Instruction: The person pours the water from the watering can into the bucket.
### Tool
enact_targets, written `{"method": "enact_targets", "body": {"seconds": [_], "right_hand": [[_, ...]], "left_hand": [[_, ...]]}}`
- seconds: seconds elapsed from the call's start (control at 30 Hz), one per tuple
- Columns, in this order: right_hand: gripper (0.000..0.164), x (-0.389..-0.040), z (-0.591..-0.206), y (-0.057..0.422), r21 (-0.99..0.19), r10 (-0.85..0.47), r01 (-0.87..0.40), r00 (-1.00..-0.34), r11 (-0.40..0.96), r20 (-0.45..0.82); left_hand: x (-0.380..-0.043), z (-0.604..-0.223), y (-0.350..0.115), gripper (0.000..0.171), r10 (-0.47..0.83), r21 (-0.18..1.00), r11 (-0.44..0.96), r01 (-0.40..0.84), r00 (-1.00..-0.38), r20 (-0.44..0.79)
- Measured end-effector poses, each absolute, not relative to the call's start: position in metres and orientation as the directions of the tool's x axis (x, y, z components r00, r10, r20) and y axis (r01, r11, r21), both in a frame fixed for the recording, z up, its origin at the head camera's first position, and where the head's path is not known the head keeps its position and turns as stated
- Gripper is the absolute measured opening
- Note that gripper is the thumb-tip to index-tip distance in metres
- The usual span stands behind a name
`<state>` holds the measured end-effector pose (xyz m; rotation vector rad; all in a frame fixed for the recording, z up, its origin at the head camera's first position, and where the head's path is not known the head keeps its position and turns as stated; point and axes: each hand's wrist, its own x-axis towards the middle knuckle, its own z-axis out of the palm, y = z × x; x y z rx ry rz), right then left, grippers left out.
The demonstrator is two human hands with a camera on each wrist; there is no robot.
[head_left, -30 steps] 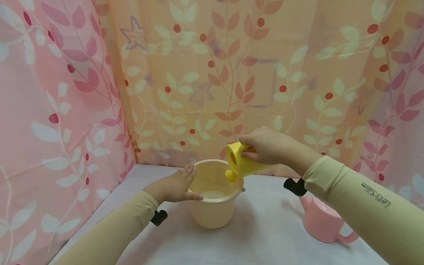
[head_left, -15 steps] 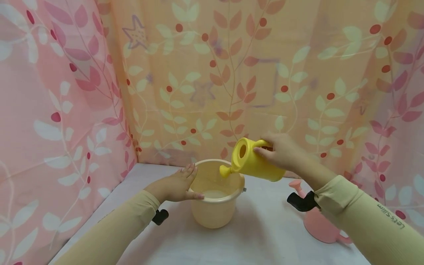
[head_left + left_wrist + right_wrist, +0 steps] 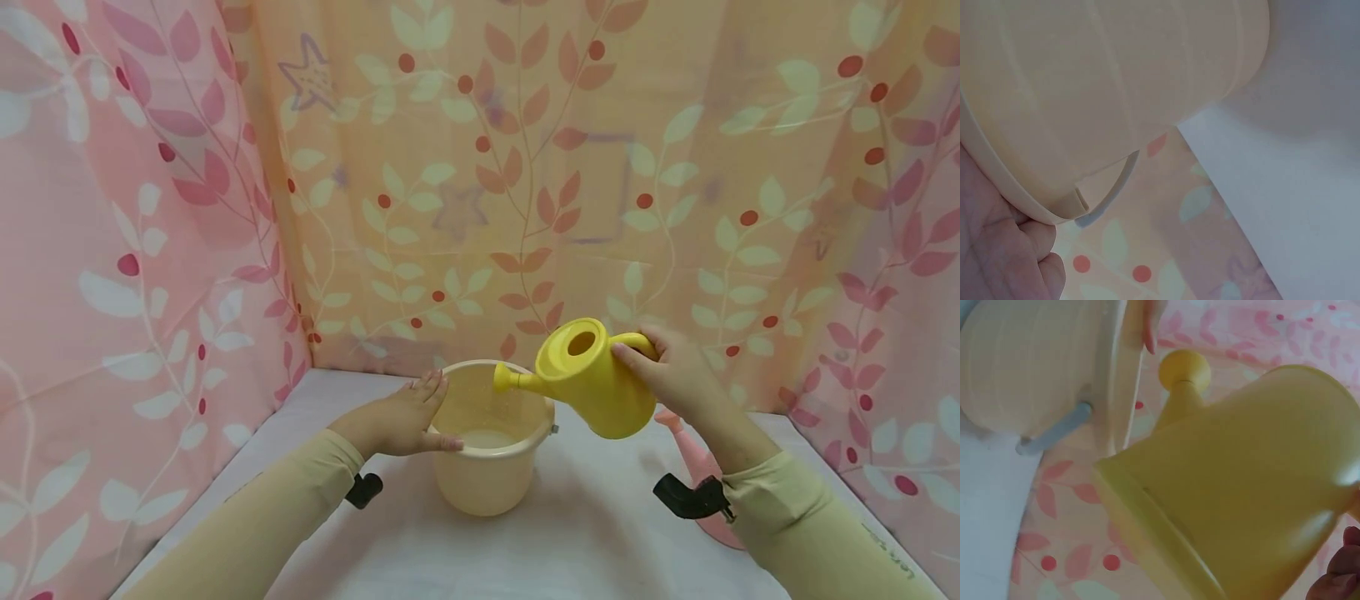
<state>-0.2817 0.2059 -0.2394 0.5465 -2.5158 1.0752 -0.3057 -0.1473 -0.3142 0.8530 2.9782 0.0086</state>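
Observation:
A yellow watering can (image 3: 611, 396) hangs tilted just right of a cream bucket (image 3: 483, 485), its spout head (image 3: 504, 378) over the bucket's opening. My right hand (image 3: 678, 375) grips the can's handle; in the right wrist view, fingertips (image 3: 1338, 569) show at the lower right corner beside the can. On the bucket's left rim rests my left hand (image 3: 396, 421), fingers extended along the rim and thumb lying across its near side. A little pale liquid shows at the bottom of the bucket. The left wrist view shows the palm (image 3: 991, 250) against the rim.
A pink watering can (image 3: 697, 454) stands on the white tabletop (image 3: 585, 542) at right, partly hidden by my right forearm and the black wrist mount (image 3: 690, 497). Leaf-patterned curtains (image 3: 450, 167) enclose the back and sides. The bucket has a grey handle (image 3: 1057, 431).
The right hand has tipped the yellow watering can back toward upright and moved it right and slightly down. The left hand has stayed on the bucket's rim.

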Motion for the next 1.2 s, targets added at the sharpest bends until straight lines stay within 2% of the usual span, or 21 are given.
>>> {"method": "enact_targets", "body": {"seconds": [0.3, 0.53, 0.73, 0.87, 1.2], "right_hand": [[0.033, -0.274, -0.278, 0.215, -0.829, -0.038, -0.426, -0.895, 0.361, 0.444], [0.019, -0.268, -0.302, 0.212, -0.868, 0.106, -0.467, -0.867, 0.171, 0.487], [0.023, -0.264, -0.320, 0.209, -0.866, 0.191, -0.494, -0.860, -0.081, 0.473], [0.023, -0.263, -0.331, 0.208, -0.835, 0.213, -0.513, -0.854, -0.197, 0.475], [0.021, -0.263, -0.339, 0.206, -0.835, 0.243, -0.508, -0.855, -0.210, 0.459]], "left_hand": [[-0.307, -0.317, -0.148, 0.110, 0.539, 0.032, 0.842, 0.538, -0.842, -0.029], [-0.307, -0.317, -0.148, 0.111, 0.529, 0.019, 0.849, 0.528, -0.848, -0.036], [-0.308, -0.318, -0.148, 0.110, 0.523, 0.009, 0.852, 0.523, -0.851, -0.037], [-0.308, -0.318, -0.148, 0.108, 0.528, 0.011, 0.849, 0.528, -0.849, -0.031], [-0.304, -0.313, -0.147, 0.105, 0.538, 0.025, 0.843, 0.537, -0.842, -0.036]]}}
